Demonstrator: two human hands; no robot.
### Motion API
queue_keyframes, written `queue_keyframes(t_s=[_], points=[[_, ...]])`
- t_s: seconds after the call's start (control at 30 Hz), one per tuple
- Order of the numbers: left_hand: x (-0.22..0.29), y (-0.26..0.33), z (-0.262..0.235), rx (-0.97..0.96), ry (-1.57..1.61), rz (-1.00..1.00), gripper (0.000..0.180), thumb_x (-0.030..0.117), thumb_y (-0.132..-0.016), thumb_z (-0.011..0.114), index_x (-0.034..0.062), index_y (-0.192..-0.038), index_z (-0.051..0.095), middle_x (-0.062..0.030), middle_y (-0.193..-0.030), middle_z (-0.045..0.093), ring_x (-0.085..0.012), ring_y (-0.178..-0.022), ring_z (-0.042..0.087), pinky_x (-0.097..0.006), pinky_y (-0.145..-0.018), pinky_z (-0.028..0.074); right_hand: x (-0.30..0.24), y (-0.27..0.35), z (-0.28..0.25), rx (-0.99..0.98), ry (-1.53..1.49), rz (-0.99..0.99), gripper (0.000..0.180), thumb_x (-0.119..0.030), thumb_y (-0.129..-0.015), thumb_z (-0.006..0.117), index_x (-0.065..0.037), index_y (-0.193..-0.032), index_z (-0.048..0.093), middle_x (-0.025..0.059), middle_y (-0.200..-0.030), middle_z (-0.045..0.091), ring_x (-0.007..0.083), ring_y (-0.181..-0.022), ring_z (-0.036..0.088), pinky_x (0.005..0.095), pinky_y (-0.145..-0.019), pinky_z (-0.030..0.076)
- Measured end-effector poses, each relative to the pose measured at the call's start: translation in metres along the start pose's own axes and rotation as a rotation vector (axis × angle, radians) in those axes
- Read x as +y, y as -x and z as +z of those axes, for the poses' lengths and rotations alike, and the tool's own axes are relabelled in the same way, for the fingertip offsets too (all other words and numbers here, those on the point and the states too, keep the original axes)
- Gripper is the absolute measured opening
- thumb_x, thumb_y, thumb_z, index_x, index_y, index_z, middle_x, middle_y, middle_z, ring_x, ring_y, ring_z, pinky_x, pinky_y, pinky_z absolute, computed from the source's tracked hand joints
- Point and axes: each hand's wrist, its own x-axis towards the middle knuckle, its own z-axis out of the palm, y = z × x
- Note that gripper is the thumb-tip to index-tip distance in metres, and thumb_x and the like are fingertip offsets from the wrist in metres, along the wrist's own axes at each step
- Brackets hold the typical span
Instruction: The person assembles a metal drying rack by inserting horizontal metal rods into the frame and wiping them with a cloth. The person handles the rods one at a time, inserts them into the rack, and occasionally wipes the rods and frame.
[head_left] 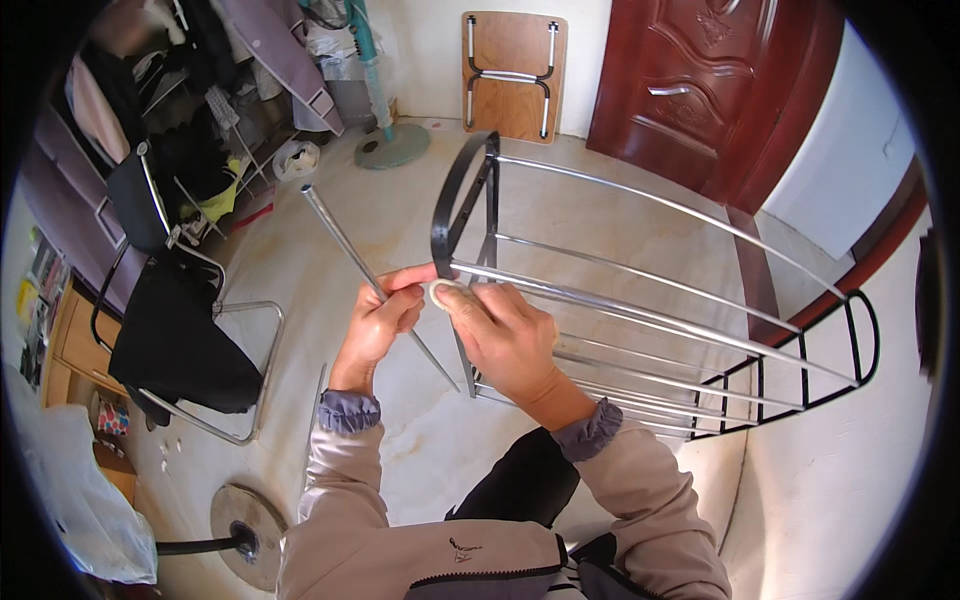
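A thin metal rod [340, 232] slants through my left hand [372, 325], whose fingers are closed around it. The left index fingertip reaches the curved black end frame [440, 222] of a rack. My right hand [508, 345] is closed at that same corner, its thumb pressing a small round white piece [438, 292] that I cannot identify. Whether the right fingers also grip the rack is hidden. Several silver bars [640, 325] run from this black end to another black end frame [862, 335] at the right, and the rack lies tilted before me.
A black chair [190, 335] stands at the left beside a wooden cabinet [85, 335]. A round weighted base [245, 535] is at the lower left, near a plastic bag [85, 490]. A folded wooden table [513, 75] leans on the back wall by a red door [700, 90].
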Motion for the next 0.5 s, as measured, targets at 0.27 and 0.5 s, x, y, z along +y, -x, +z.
queue_keyframes(t_s=[0.27, 0.5], points=[[0.007, 0.000, 0.010, 0.063, -0.037, 0.008, 0.035, -0.002, -0.092, 0.044, -0.0001, -0.115, 0.069, 0.0094, -0.057, 0.036, -0.0021, -0.046, 0.026, -0.023, -0.044, 0.019, -0.010, 0.038, -0.028, -0.318, -0.050, 0.130, 0.020, -0.020, -0.082, 0.075, -0.018, -0.101, 0.069, -0.0024, -0.075, 0.050, 0.0143, -0.069, 0.059, 0.0299, -0.045, 0.044], [0.043, 0.042, -0.003, 0.439, -0.237, 0.174, 0.025, 0.006, -0.094, 0.049, 0.0002, -0.108, 0.069, 0.0064, -0.057, 0.039, -0.0011, -0.045, 0.027, -0.022, -0.042, 0.017, 0.009, 0.093, -0.134, -0.472, -0.416, 0.563, 0.024, -0.025, -0.085, 0.076, -0.005, -0.074, 0.068, 0.0068, -0.085, 0.068, 0.0254, -0.072, 0.067, 0.0342, -0.061, 0.054]])
